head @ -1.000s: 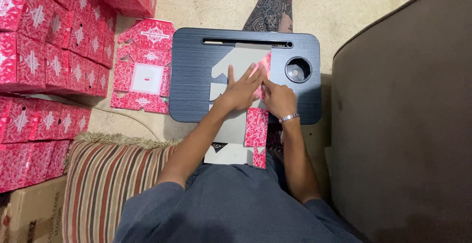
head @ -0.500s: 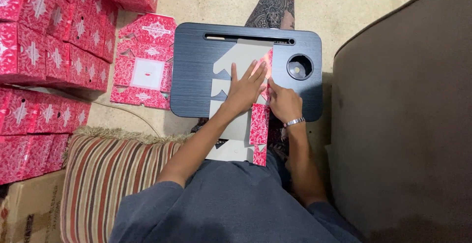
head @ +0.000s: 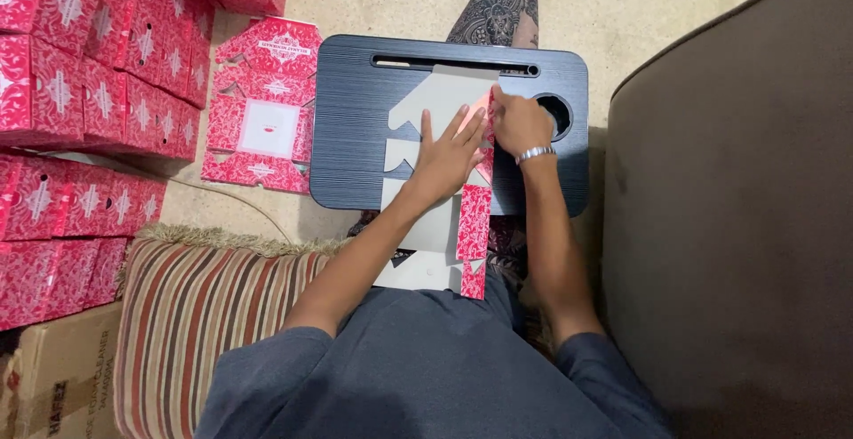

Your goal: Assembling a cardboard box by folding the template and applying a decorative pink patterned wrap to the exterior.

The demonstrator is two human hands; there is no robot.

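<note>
The flat cardboard box blank (head: 435, 101) lies grey side up on the dark lap table (head: 355, 137), its lower end hanging over the near edge. The left hand (head: 444, 156) lies flat with fingers spread, which pins the sheet steady. The right hand (head: 517, 123) has its grip pinched on the red patterned flap (head: 473, 221), lifting it along the crease. Folded red boxes (head: 80, 92) are stacked on the floor, probably to keep the table free.

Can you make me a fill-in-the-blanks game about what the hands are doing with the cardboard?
1. The left hand presses flat on the ____ inner side of the unfolded box.
2. The right hand wears a ____ on its wrist.
3. The box lies on a dark lap ____.
4. The pillow has ____.

Missing words: grey; bracelet; tray; stripes
</note>
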